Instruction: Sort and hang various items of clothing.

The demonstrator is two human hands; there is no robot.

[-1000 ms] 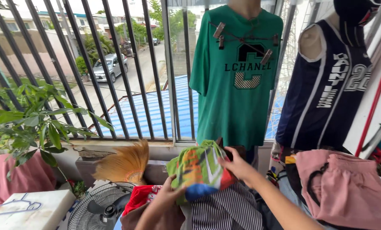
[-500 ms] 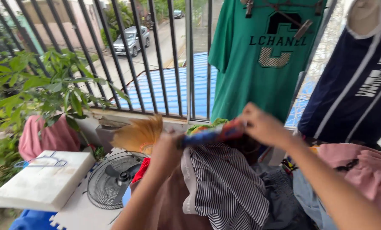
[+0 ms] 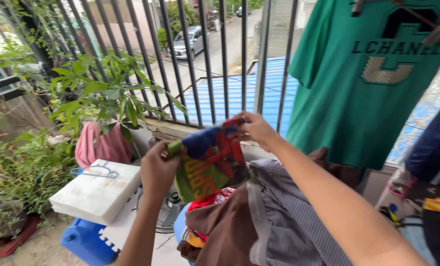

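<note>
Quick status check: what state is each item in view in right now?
Colourful garment: lifted, stretched between both hands.
Left hand: gripping its left end.
Right hand: pinching its top right corner.
Striped shirt: heaped on the pile.
Green T-shirt: hanging, clipped.
Fan: lying flat.

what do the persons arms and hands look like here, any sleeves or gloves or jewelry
Both arms are bare from the bottom edge of the picture up to the fingers: no sleeves, no gloves. The left hand and right hand show no rings, and neither wrist carries a watch or bracelet that can be seen. No markings show.
</note>
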